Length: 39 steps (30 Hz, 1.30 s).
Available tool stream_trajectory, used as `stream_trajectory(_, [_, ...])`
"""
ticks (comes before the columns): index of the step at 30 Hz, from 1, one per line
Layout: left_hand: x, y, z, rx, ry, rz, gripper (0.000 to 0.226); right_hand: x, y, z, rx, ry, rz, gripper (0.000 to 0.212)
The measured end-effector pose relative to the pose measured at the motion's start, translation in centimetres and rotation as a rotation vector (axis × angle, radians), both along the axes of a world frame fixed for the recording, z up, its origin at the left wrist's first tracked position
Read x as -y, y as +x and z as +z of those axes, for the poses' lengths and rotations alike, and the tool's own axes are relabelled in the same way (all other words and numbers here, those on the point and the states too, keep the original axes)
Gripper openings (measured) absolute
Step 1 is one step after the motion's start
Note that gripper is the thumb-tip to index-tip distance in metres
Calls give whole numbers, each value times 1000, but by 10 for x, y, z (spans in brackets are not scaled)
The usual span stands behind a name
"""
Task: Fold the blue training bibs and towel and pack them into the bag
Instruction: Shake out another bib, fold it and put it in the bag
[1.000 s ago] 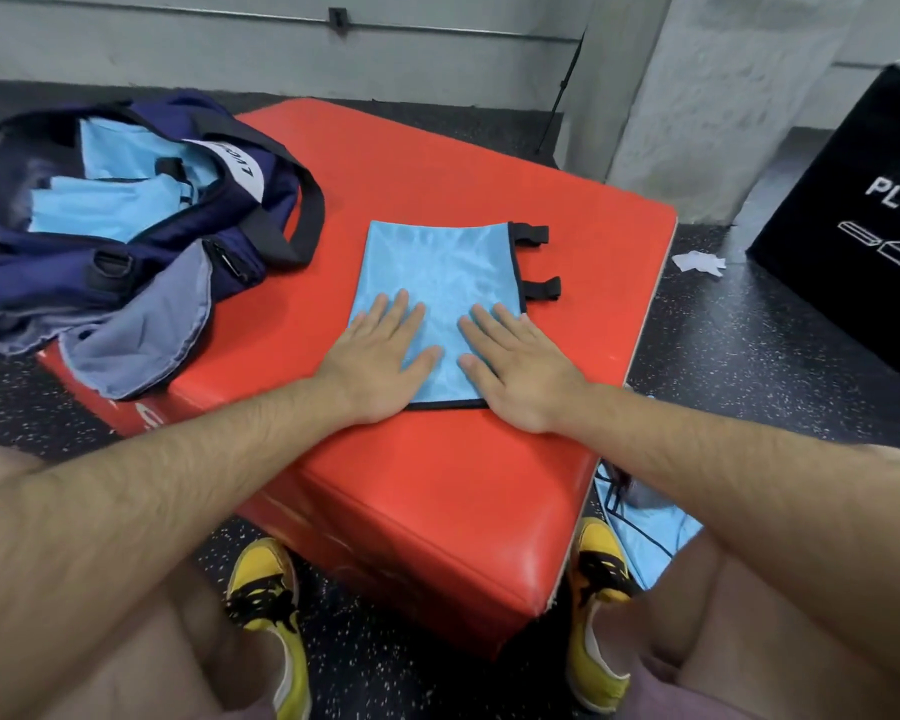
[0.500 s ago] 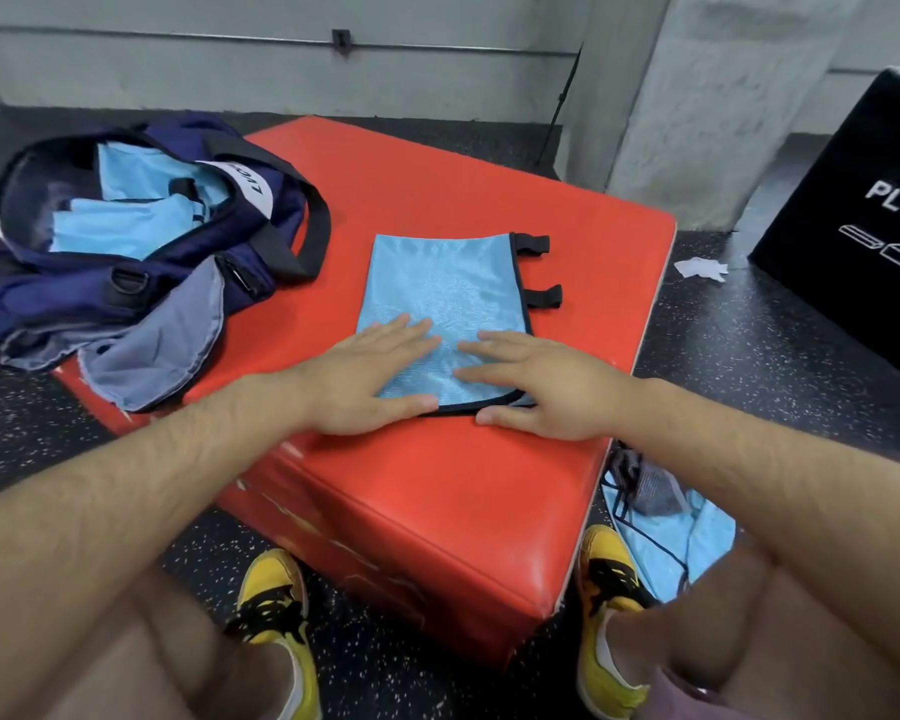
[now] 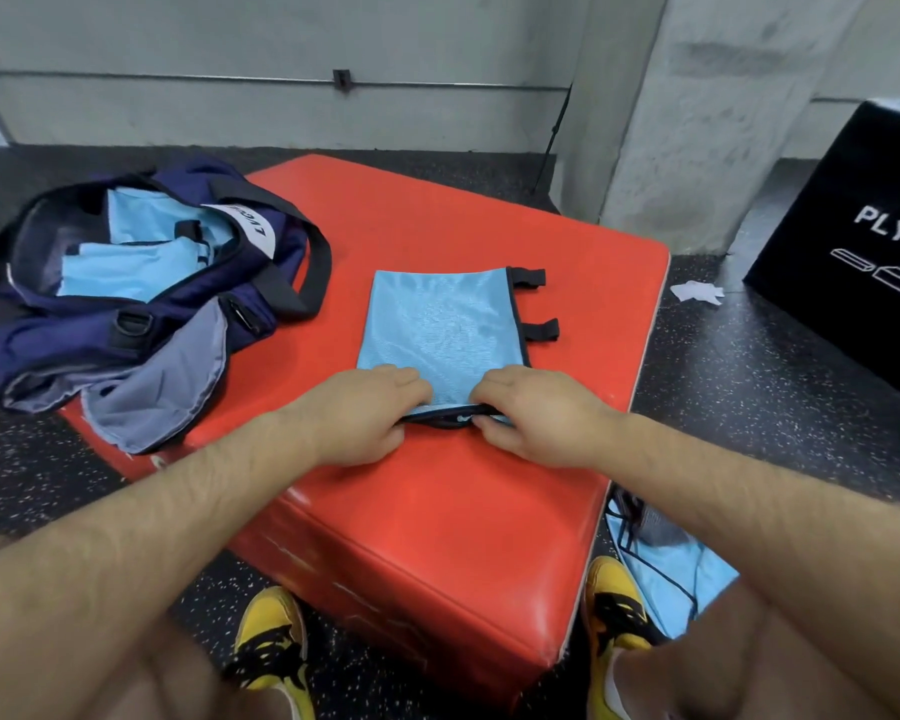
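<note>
Box (image 3: 437, 210) first: on its red top the bag (image 3: 141, 324) lies open at the left edge with blue cloth inside. The bib (image 3: 437, 319) we are folding lies mid-top, directly ahead of both grips, its long axis running away from us and its black straps (image 3: 541, 330) pointing right. Our left grip (image 3: 365, 415) and right grip (image 3: 531, 413) sit side by side, equally near, each pinching the bib's near hem, so we judge the next fold goes straight forward along that axis.

Bright, even indoor light, soft shadows. Mild sheen on red surface (image 3: 437, 511) near edge. Wide-angle bending at frame edges; forearms and knees at bottom slightly blurred.
</note>
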State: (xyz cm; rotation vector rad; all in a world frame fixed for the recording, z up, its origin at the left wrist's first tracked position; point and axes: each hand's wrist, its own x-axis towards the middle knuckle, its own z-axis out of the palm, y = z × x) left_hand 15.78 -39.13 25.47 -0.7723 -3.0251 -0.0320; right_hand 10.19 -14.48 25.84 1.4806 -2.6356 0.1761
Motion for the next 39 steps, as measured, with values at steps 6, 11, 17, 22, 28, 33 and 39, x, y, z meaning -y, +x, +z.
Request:
stream_trajectory(6, [4,-4,10,78,504,223,17,3,3,4,-50,-11,-70,53])
stream_trajectory(11, [18,-10,23,13,414,212,28,1,-8,15,126,-247,-283,42])
stream_trajectory(17, [34,-14,15,84,496,287,46,-2,-20,19,413,-575,-363,40])
stream_trajectory(22, [34,-19,19,29,954,405,40,-1,-27,26,442,-768,-300,33])
stream_trajectory(28, [32,-17,35,58,1224,402,24,-4,-29,47,562,-725,-358,46])
stream_trajectory(33, [28,-12,40,-3,1235,479,15,-4,-27,50,617,-678,-384,39])
stream_trajectory(39, [26,-7,41,147,1230,444,22,-2,-28,45,670,-660,-461,39])
